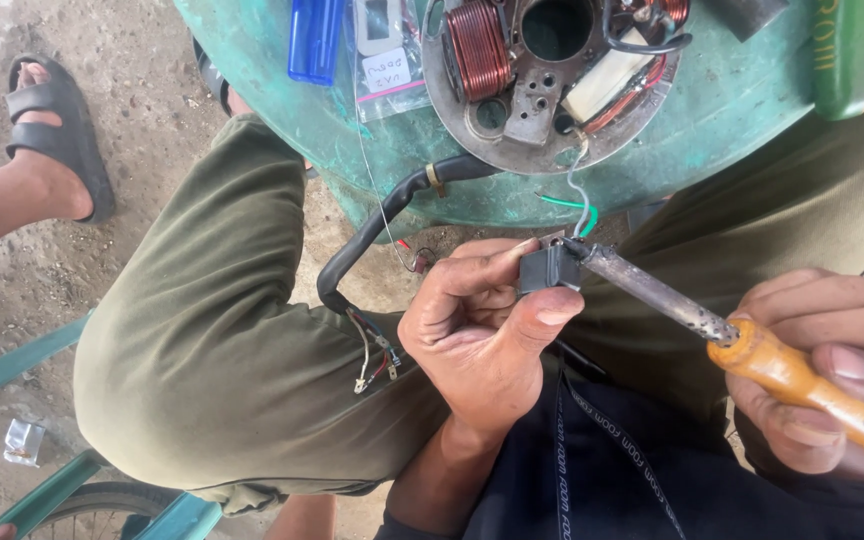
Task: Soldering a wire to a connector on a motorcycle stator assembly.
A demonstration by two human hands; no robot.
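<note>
1. Two hands were in the shot, both the worker's own. Also one sandalled foot (52, 150) of somebody else on the dirt floor at upper left.
2. One small dark block (549, 268), a boxy little part, sat pinched in the left hand (482, 335). Thumb under it, index finger over the top, grip closed snug on it. It was held over the lap, just below the edge of the green drum.
3. One soldering iron (712, 325), orange handle and crusty grey shaft. The right hand (822, 370) had its grip wrapped tight round the handle, fingers fully curled. The tip touched the top corner of the block, right where a thin white wire (576, 190) came down to it.
4. One round stator plate (552, 80) lay on the green drum (732, 100), which served as the desk. I counted two copper coils (479, 48) clearly, one at left and one partly cut off at the top right.
5. One black cable (372, 225) ran from the plate down onto the left knee, ending in a bunch of loose thin wires (372, 355). Couldn't count those exactly.
6. On the drum as well: one blue lighter (314, 38), one clear bag (387, 65) with a label, and one green wire (577, 208) at the rim.
</note>
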